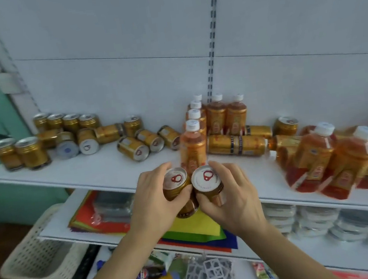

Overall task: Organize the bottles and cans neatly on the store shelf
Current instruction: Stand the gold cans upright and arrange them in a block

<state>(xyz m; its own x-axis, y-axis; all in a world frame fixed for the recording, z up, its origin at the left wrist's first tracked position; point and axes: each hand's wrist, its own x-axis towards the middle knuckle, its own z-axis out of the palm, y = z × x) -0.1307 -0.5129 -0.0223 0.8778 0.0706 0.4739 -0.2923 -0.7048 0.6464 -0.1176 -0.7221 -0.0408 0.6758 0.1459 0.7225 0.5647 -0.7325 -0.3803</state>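
— Hands?
— Left hand [155, 196] wrapped round a gold can [175, 185], right hand [229, 194] curled round a second can [207, 184]; both upright, side by side, lower centre of the frame, just off the shelf [103, 170] edge.
— Rest of the stock?
— Cans [132, 145] at centre left, some standing, some toppled. Bottles [216, 114] upright at centre; more bottles [342, 157] leaning at right.
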